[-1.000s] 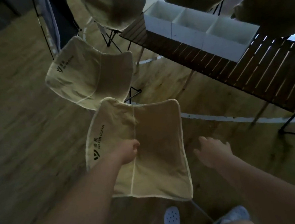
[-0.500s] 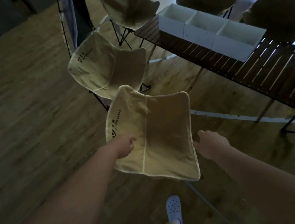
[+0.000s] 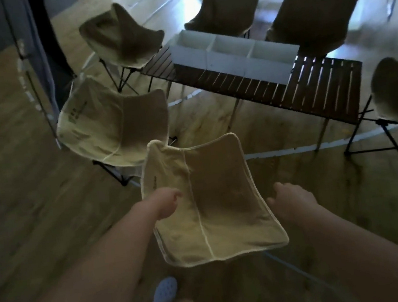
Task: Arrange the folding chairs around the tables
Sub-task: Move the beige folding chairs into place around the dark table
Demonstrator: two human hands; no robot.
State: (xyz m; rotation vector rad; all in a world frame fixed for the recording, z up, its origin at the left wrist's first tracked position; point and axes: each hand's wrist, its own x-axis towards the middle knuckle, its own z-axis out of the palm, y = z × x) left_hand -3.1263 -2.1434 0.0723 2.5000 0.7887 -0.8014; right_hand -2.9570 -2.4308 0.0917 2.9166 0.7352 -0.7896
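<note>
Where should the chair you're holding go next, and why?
Probably move the chair forward toward the near side of the table: the left hand grips it, the right hand is at its edge, and no chair stands there.

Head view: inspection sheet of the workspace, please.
Surface: dark slatted wooden table on wooden floor marked with a white line.
Job's things: beige fabric folding chair nearest the camera; five similar chairs stand around the table.
Clutter: white three-compartment box on the table.
Hands: left hand grips the near chair's left edge; right hand at its right edge, grip unclear.
Cables: nothing seen.
Surroundings: dark pole with hanging cloth at left; pale blue perforated shoe below.
</note>
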